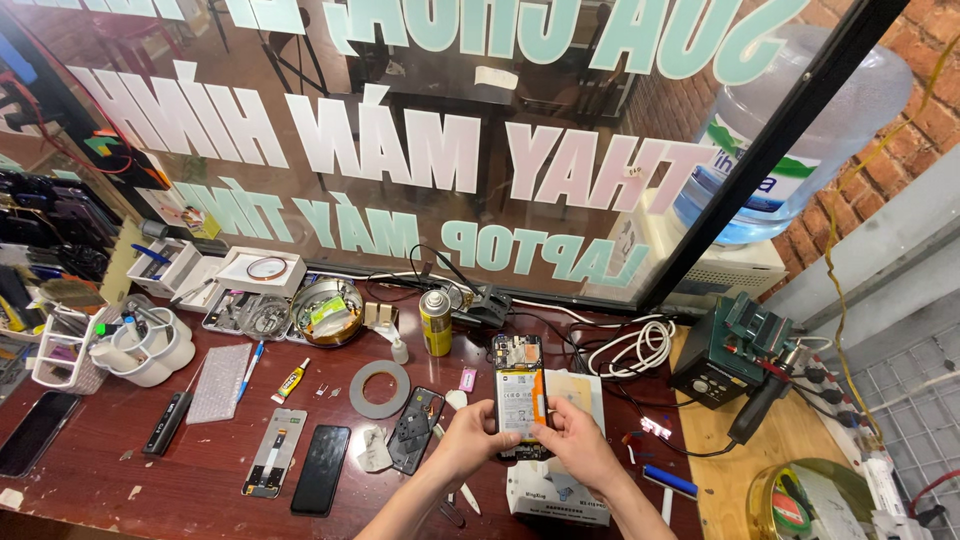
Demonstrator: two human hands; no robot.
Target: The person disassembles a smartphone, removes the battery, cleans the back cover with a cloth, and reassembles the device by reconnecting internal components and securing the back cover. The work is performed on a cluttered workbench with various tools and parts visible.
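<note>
An opened smartphone (519, 380) with its back cover off shows a white battery and an orange strip. It is held upright over the dark red workbench (110, 470). My left hand (470, 440) grips its lower left edge. My right hand (580, 440) grips its lower right side, thumb on the battery. A white box (545, 490) lies just under my hands. A black phone back cover (414, 430) rests to the left of my left hand.
A grey tape ring (379, 389), a yellow spray can (435, 322), a black phone (320, 470), a glue tube (291, 381) and a round tin (328, 312) lie to the left. A green soldering station (730, 350) stands right, with coiled white cable (635, 345). A glass window lies behind.
</note>
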